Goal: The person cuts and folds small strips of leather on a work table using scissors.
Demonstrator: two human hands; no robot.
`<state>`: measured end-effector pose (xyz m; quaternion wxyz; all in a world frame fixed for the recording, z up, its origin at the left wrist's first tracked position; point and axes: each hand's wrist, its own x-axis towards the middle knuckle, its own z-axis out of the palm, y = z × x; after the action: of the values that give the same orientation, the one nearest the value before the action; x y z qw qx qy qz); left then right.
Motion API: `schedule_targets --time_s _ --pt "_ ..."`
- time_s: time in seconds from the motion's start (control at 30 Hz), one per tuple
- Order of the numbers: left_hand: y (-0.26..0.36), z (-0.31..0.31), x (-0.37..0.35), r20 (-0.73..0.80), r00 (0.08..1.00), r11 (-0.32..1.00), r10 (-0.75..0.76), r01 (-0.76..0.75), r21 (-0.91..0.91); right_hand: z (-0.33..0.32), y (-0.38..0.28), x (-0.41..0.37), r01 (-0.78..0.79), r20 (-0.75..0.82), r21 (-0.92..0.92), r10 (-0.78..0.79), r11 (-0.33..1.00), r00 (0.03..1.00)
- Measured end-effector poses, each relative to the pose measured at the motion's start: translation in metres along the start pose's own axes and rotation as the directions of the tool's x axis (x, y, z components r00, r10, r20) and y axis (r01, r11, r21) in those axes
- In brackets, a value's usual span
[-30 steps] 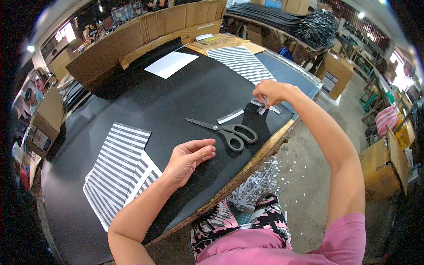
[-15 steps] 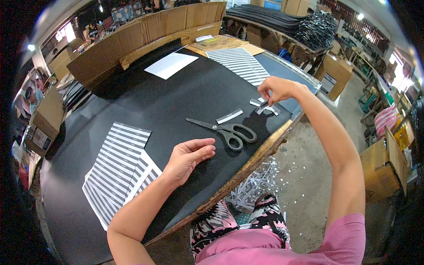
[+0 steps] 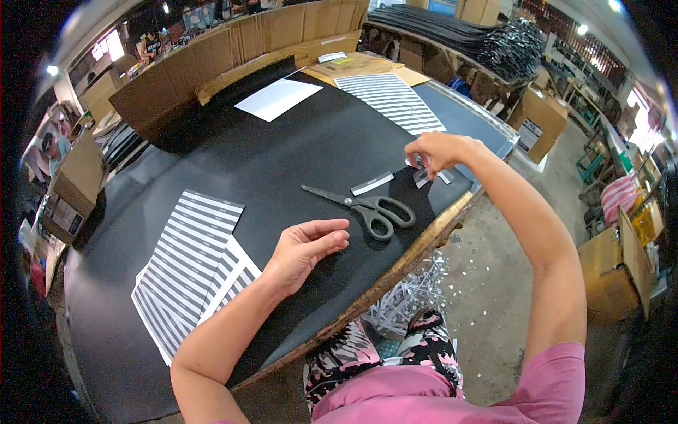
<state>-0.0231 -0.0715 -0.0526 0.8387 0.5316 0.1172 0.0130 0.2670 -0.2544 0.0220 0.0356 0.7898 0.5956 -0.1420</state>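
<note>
My right hand reaches over the table's right edge, its fingertips pinching a small black-and-white paper strip. Other cut strips lie partly hidden under that hand. My left hand hovers above the black table surface, loosely curled and holding nothing, thumb and index finger slightly apart. Between the hands rest black-handled scissors, blades pointing left. One loose strip lies just beyond their handles. Left of my left hand is a pile of striped sheets, partly covered by my forearm.
Another striped sheet lies at the far right of the table, and a white sheet at the back. A cardboard barrier stands along the far edge. Paper scraps litter the floor, and cardboard boxes stand to the right.
My right hand has shifted slightly with the small strip, now covering more of the strips below it. My left hand stays nearly still. The view has tilted a little.
</note>
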Motion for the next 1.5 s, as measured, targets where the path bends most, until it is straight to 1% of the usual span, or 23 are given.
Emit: schedule_targets --time_s 0.1,0.33,0.4,0.43,0.5,0.53,0.6,0.67,0.73,0.8,0.9,0.97,1.07,1.13,1.17,1.2,1.23,1.27,1.33,1.37,1.4,1.47,1.5 --pt "0.0 0.0 0.0 0.008 1.0 1.0 0.005 -0.005 -0.01 0.0 0.003 0.002 -0.005 0.038 0.022 0.004 1.0 0.999" --pt "0.0 0.0 0.0 0.014 1.0 1.0 0.007 -0.007 -0.019 0.004 0.009 0.004 0.009 0.052 0.032 -0.011 0.999 0.999" --pt "0.001 0.001 0.0 0.005 1.0 1.0 0.013 -0.013 -0.017 0.006 0.014 0.005 -0.048 0.051 0.046 0.046 0.998 0.998" --pt "0.001 0.002 -0.001 0.012 1.0 1.0 0.018 -0.018 -0.009 0.006 0.015 0.006 -0.033 0.052 0.042 0.031 0.999 0.998" --pt "0.001 0.002 -0.002 -0.006 1.0 1.0 0.029 -0.029 -0.004 0.008 0.02 0.005 -0.049 0.052 0.138 0.042 0.989 0.998" --pt "0.001 0.002 -0.001 0.006 1.0 1.0 0.029 -0.029 -0.005 0.011 0.025 0.006 -0.03 0.055 0.137 0.023 0.99 0.998" --pt "-0.001 -0.001 0.001 0.006 1.0 1.0 0.028 -0.028 -0.007 0.016 0.033 0.008 0.094 -0.022 0.141 -0.092 0.986 0.996" --pt "-0.003 -0.004 0.002 0.032 0.999 1.0 0.024 -0.024 -0.001 0.018 0.037 0.009 0.087 0.013 0.162 -0.09 0.983 0.996" --pt "-0.003 -0.003 0.003 0.027 0.999 1.0 0.02 -0.02 -0.004 0.018 0.036 0.006 0.075 -0.012 0.133 -0.074 0.988 0.997" --pt "-0.003 -0.004 0.003 0.026 0.999 1.0 0.018 -0.018 -0.007 0.017 0.035 0.004 0.083 -0.018 0.165 -0.082 0.983 0.997" --pt "-0.004 -0.005 0.004 0.046 0.999 1.0 0.02 -0.019 -0.012 0.017 0.032 0.001 0.032 0.007 0.169 -0.034 0.985 0.999" --pt "-0.004 -0.004 0.004 0.042 0.999 0.999 0.032 -0.032 -0.009 0.018 0.028 -0.005 -0.014 -0.042 0.261 0.026 0.965 0.999" --pt "-0.002 -0.002 0.002 0.032 0.999 1.0 0.021 -0.021 0.006 0.014 0.03 -0.012 -0.045 -0.042 0.268 0.058 0.962 0.997" --pt "-0.001 -0.001 0.002 0.038 0.999 1.0 0.022 -0.022 0.009 0.005 0.026 -0.018 -0.085 -0.055 0.314 0.107 0.946 0.993" --pt "-0.001 -0.001 0.002 0.033 0.999 1.0 0.021 -0.021 0.01 0.0 0.024 -0.022 -0.157 -0.128 0.482 0.247 0.862 0.961" --pt "-0.001 -0.001 0.002 0.027 0.999 1.0 0.022 -0.022 0.011 -0.005 0.021 -0.024 -0.197 -0.175 0.637 0.389 0.745 0.904" --pt "-0.001 -0.001 0.002 0.035 0.999 1.0 0.022 -0.022 0.012 -0.006 0.021 -0.026 -0.277 -0.202 0.65 0.513 0.707 0.834" --pt "-0.001 -0.001 0.002 0.029 0.999 1.0 0.022 -0.022 0.014 -0.004 0.021 -0.025 -0.281 -0.206 0.65 0.519 0.706 0.83" --pt "-0.001 -0.002 0.002 0.031 0.999 1.0 0.024 -0.025 0.016 0.004 0.023 -0.023 -0.485 -0.09 0.658 0.699 0.576 0.709" --pt "-0.001 -0.002 0.003 0.03 0.999 1.0 0.021 -0.021 0.02 0.01 0.026 -0.023 -0.497 -0.052 0.657 0.692 0.567 0.72" --pt "-0.002 -0.003 0.003 0.026 1.0 1.0 0.017 -0.018 0.022 0.014 0.028 -0.021 -0.5 -0.053 0.655 0.694 0.567 0.718" --pt "-0.002 -0.003 0.003 0.035 0.999 1.0 0.016 -0.017 0.015 0.024 0.033 -0.016 -0.575 0.005 0.626 0.735 0.527 0.679" --pt "-0.002 -0.004 0.003 0.042 0.999 1.0 0.014 -0.014 0.015 0.028 0.034 -0.013 -0.56 -0.007 0.648 0.74 0.516 0.673"
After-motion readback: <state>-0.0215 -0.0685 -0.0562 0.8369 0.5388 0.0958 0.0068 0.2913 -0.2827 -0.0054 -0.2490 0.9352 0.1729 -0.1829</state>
